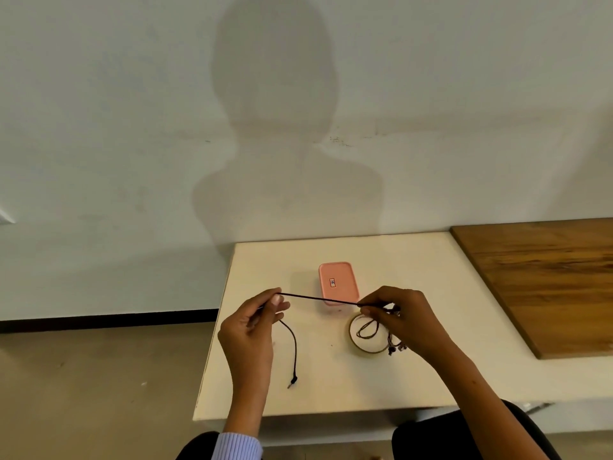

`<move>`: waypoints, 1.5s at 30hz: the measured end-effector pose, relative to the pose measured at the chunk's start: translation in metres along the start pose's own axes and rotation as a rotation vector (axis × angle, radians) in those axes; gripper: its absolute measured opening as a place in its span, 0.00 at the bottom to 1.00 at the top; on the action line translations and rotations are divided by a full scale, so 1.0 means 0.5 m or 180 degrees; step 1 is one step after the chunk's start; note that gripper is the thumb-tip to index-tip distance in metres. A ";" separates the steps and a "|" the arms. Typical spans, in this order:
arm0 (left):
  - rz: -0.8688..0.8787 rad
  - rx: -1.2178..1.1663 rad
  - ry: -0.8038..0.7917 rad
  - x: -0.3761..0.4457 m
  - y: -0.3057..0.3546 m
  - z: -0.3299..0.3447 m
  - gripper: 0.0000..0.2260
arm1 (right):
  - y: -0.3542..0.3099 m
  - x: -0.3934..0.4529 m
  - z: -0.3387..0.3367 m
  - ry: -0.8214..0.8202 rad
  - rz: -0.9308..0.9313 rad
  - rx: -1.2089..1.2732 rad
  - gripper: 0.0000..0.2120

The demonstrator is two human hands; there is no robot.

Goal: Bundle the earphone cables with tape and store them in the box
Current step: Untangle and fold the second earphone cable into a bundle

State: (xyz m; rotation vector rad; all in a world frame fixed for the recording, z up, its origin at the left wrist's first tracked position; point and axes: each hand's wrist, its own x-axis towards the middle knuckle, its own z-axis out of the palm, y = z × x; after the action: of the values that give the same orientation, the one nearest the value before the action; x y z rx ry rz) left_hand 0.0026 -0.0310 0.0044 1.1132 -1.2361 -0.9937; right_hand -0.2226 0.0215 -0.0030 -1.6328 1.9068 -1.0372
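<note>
Your left hand (257,315) and right hand (394,313) pinch the earphone cable (318,298) taut between them, likely to straighten it for coiling. The tape roll (353,340) and closed pink box (338,283) wait just beyond, within reach.

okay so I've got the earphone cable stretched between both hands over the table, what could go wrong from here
1. The cable is pulled taut between the left hand and right hand; more tension might strain the thin wire.
2. The plug end dangles loose below the left hand and could snag or tangle while coiling.
3. Loose loops hang over the tape roll; they might catch on it or drag it.
</note>
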 end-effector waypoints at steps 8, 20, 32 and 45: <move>0.0282 0.1818 -0.1100 -0.018 -0.017 0.021 0.34 | -0.026 -0.012 0.022 0.0110 -0.0104 -0.0154 0.05; 0.0654 0.1031 -0.0905 -0.028 -0.016 0.062 0.05 | -0.051 -0.012 0.041 -0.0260 0.0145 0.0374 0.13; 0.0123 0.0651 -0.1049 -0.015 -0.028 0.058 0.04 | -0.035 -0.015 0.029 0.0128 0.0348 0.1054 0.03; -0.0122 0.0777 -0.0235 -0.002 -0.036 0.065 0.04 | -0.058 -0.021 0.035 -0.0194 -0.0215 0.0334 0.09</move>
State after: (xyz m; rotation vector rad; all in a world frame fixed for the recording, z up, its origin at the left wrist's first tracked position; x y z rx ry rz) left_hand -0.0296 -0.0366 -0.0134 1.3026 -1.4287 -0.9370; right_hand -0.1884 0.0262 0.0064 -1.6602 1.7393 -1.0824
